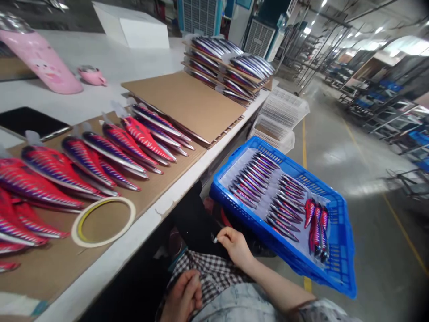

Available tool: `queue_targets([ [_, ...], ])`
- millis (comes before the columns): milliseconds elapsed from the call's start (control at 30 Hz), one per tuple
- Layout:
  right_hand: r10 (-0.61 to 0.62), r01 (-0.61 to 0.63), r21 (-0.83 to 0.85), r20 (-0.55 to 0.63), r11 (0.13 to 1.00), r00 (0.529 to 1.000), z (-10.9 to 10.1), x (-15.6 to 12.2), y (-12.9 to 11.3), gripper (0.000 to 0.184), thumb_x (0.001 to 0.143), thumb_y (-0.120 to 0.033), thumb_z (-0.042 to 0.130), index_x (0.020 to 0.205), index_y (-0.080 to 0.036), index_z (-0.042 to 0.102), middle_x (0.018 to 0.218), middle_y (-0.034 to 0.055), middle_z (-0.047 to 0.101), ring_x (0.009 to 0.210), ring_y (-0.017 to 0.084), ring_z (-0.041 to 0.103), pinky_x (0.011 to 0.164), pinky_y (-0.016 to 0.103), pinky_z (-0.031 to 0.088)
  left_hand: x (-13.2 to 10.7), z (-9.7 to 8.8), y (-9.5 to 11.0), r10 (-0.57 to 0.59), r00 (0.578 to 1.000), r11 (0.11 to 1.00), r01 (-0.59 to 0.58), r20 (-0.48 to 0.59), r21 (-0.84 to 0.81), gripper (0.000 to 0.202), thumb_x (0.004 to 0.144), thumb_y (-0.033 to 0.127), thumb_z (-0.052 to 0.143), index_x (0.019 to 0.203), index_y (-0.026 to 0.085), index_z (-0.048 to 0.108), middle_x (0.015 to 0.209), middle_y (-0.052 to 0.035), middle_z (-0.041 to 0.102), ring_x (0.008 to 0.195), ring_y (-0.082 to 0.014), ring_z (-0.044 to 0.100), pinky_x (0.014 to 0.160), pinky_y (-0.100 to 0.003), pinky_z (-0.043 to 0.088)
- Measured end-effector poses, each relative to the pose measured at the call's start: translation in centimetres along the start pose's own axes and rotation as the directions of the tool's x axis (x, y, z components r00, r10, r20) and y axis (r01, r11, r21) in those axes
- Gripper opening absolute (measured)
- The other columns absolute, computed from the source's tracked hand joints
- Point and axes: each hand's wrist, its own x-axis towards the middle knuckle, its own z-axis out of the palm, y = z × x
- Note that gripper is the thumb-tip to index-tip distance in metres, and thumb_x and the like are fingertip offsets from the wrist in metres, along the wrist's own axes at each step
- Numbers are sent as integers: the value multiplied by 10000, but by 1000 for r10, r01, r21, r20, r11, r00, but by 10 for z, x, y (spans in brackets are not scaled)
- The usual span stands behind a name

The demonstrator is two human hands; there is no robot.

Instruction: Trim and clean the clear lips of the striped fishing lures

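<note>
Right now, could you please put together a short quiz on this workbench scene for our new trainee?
1. True or false: the blue crate beside the table holds rows of fishing lures.
2. Which lies on the cardboard sheet near the table edge: (a) scissors, (b) a roll of tape, (c) a hammer?
3. Fill in: the right hand pinches a small white piece just below the crate, while the left hand rests on the ______ cloth.

Key: 1 true; 2 b; 3 checked.
</note>
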Motion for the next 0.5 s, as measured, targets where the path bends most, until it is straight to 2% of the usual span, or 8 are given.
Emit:
queue_targets([
  [100, -12, 9, 43, 66, 999, 998, 3, -11, -15, 194, 824, -71, 521, 720, -180, 643, 720, 1, 683, 698, 148, 640, 669, 232, 479, 2, 5, -1, 132, 987, 991, -132, -88, 6, 506, 673, 598, 699, 979, 214, 575, 665, 23, 620, 522, -129, 540, 467, -224, 432],
  [167, -49, 43, 55, 108, 998, 993, 7, -19, -26, 199, 803, -52, 543, 714, -188, 658, 731, 0, 687, 719, 152, 628, 705, 241, 459, 3, 7, -1, 242, 963, 970, -239, -121, 38, 564, 658, 535, 733, 1087, 226, 536, 793, 13, 635, 575, -134, 557, 532, -245, 474],
  [233, -89, 80, 61, 144, 995, 986, 11, -24, -35, 201, 791, -42, 562, 710, -194, 667, 736, 1, 685, 736, 158, 613, 735, 252, 440, 1, 6, -1, 330, 935, 943, -320, -129, 90, 567, 641, 473, 758, 1107, 231, 543, 842, 12, 624, 607, -137, 557, 574, -249, 479],
  [367, -117, 105, 73, 188, 992, 975, 15, -27, -38, 205, 791, -34, 569, 693, -191, 658, 725, 5, 672, 731, 162, 598, 736, 258, 423, -3, 1, 1, 407, 907, 898, -374, -111, 233, 285, 718, 474, 697, 831, 219, 638, 678, 26, 583, 609, -146, 522, 594, -235, 440],
  [500, -55, 38, 96, 176, 995, 983, 19, -31, -34, 223, 774, 1, 548, 688, -182, 643, 700, -4, 652, 703, 154, 594, 695, 248, 417, 0, -3, 4, 422, 906, 857, -388, -31, 338, 326, 768, 536, 617, 675, 224, 599, 564, 45, 500, 573, -150, 479, 580, -236, 405],
])
